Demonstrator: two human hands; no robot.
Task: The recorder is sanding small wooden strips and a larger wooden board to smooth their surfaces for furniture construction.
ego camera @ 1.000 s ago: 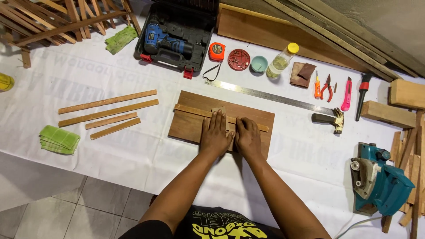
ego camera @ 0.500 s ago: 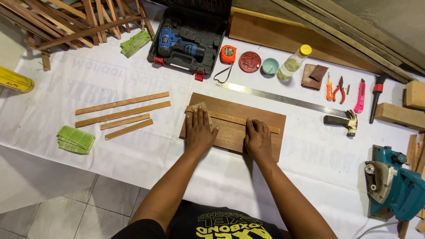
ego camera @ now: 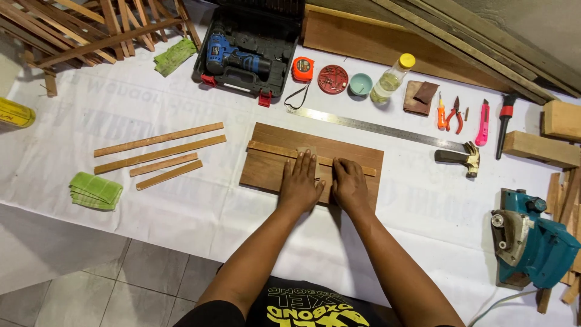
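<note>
A brown wooden board (ego camera: 266,172) lies flat on the white-covered table (ego camera: 181,212). A thin light wooden strip (ego camera: 269,148) lies across the board's top. My left hand (ego camera: 301,181) presses flat with fingers spread on a small tan piece of sandpaper (ego camera: 307,151) that sits on the strip. Right beside it, my right hand (ego camera: 349,184) presses down on the strip and the board. Both hands touch the wood near the board's middle.
Several loose wooden strips (ego camera: 157,148) and a folded green cloth (ego camera: 95,190) lie to the left. Behind the board are a steel ruler (ego camera: 375,127), a hammer (ego camera: 457,157), an open drill case (ego camera: 242,57), a tape measure (ego camera: 302,68) and a bottle (ego camera: 390,79). A teal power tool (ego camera: 532,242) sits at right.
My left hand slid left along the strip, away from the right hand, then came back right beside it. The view has also shifted a little.
</note>
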